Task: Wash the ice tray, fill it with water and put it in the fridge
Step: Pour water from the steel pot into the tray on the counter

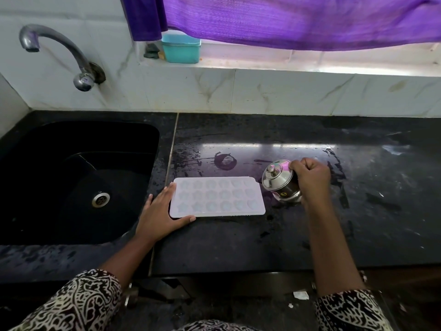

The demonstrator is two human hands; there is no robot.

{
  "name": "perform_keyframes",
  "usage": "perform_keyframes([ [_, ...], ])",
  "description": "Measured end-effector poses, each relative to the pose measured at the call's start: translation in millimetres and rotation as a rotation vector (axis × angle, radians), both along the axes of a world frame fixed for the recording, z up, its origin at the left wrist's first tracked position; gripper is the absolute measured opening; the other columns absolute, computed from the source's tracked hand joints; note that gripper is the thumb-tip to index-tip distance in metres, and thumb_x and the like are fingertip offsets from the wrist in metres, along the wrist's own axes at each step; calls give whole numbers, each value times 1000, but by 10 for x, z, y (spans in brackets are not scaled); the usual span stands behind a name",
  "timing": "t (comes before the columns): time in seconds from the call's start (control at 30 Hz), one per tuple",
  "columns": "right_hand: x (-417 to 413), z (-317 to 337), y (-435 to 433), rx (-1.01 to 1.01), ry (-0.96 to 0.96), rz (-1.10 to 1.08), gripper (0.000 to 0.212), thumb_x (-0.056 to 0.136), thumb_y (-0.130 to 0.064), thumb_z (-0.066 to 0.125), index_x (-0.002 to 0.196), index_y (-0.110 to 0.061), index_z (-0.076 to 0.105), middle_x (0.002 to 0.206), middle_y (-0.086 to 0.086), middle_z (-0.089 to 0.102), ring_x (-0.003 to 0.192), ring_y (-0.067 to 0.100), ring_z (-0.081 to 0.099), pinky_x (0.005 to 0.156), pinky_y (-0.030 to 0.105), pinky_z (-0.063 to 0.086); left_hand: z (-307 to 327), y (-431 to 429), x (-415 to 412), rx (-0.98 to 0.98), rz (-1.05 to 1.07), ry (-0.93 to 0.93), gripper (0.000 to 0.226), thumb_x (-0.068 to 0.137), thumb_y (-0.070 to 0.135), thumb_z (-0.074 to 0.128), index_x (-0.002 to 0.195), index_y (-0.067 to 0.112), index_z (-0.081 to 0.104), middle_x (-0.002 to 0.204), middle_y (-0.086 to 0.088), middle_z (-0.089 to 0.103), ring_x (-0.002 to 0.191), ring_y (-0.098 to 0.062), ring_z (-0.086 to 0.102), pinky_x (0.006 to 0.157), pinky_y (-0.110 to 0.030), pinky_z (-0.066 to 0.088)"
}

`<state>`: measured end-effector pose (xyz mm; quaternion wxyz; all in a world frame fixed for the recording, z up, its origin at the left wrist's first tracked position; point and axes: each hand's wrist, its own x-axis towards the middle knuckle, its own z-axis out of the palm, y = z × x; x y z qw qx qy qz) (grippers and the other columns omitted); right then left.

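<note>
Ice tray [217, 197] lies flat on the wet black surface [238, 247], just right of the sink [71, 139]. The left grip [160, 216] is apart, fingers straight against the tray's left end. The right grip [310, 177] is clamped on a lidded steel pot [279, 185] tipped toward the tray's right end. This looks like the filling step. Next comes a slow, steady pour, then a level carry. No stream shows, water in the cavities is hard to make out, and the fridge is out of view.
</note>
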<state>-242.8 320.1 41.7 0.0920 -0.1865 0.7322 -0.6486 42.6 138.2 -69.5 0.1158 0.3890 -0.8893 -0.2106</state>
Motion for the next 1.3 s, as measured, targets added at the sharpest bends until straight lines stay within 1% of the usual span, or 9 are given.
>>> perform_keyframes([
  [0.23, 23, 43, 4, 36, 35, 5, 38, 76, -6, 63, 50, -19, 38, 34, -15, 35, 33, -2, 32, 36, 10, 32, 12, 7, -3, 2, 1, 1, 123, 56, 89, 40, 155, 20, 18, 160, 8, 23, 147, -7, 19, 120, -38, 7],
  [0.57, 4, 49, 6, 6, 25, 4, 37, 76, -6, 63, 50, -18, 40, 36, -15, 36, 34, -1, 33, 38, 10, 34, -3, -5, 4, 5, -1, 5, 123, 56, 89, 41, 155, 20, 19, 160, 8, 25, 146, -8, 21, 120, -39, 7],
  [0.63, -11, 53, -1, -34, -49, -2, 37, 76, -6, 64, 50, -19, 41, 37, -14, 37, 36, 0, 33, 39, 11, 35, -4, -7, 5, 6, -1, 0, 123, 56, 90, 41, 155, 20, 18, 160, 8, 24, 146, -7, 20, 120, -39, 7],
  [0.8, 20, 91, -56, -316, -379, -22, 29, 78, 4, 58, 56, -13, 52, 40, -10, 53, 38, 2, 49, 41, 11, 39, -1, -15, -3, 6, -9, -12, 123, 56, 90, 39, 155, 21, 16, 160, 9, 23, 147, -8, 19, 120, -38, 6],
  [0.87, 81, 109, -105, -355, -425, 12, 35, 80, 5, 54, 51, -14, 56, 39, -10, 53, 36, 0, 48, 39, 10, 37, -4, -11, 2, 7, -6, -11, 123, 56, 90, 40, 155, 21, 15, 160, 9, 23, 147, -7, 19, 119, -38, 5],
  [0.93, 168, 119, -176, -345, -431, 51, 39, 82, 5, 53, 47, -14, 58, 38, -10, 51, 34, -1, 46, 38, 9, 35, -5, -15, 7, 11, -6, -7, 122, 57, 90, 41, 155, 22, 15, 160, 9, 23, 147, -7, 19, 120, -38, 5],
  [1.07, 358, 115, -367, -282, -408, 127, 26, 81, 4, 55, 59, -10, 52, 37, -11, 48, 35, -1, 44, 39, 9, 36, -2, -21, 3, 19, -13, -7, 123, 57, 91, 40, 155, 23, 15, 160, 9, 22, 147, -7, 18, 121, -39, 4],
  [1.17, 496, 75, -505, -231, -380, 195, 35, 79, 4, 57, 50, -15, 55, 39, -10, 45, 37, 1, 42, 42, 11, 37, -17, -26, 8, 28, -13, -6, 123, 56, 92, 40, 156, 23, 15, 161, 10, 20, 147, -6, 16, 121, -38, 3],
  [1.3, 676, 21, -687, -167, -315, 284, 38, 77, 3, 61, 48, -17, 46, 40, -8, 40, 39, 5, 36, 42, 15, 33, -26, -36, 6, 32, -11, -11, 125, 55, 93, 38, 155, 24, 14, 161, 12, 18, 147, -3, 14, 120, -36, 1],
])
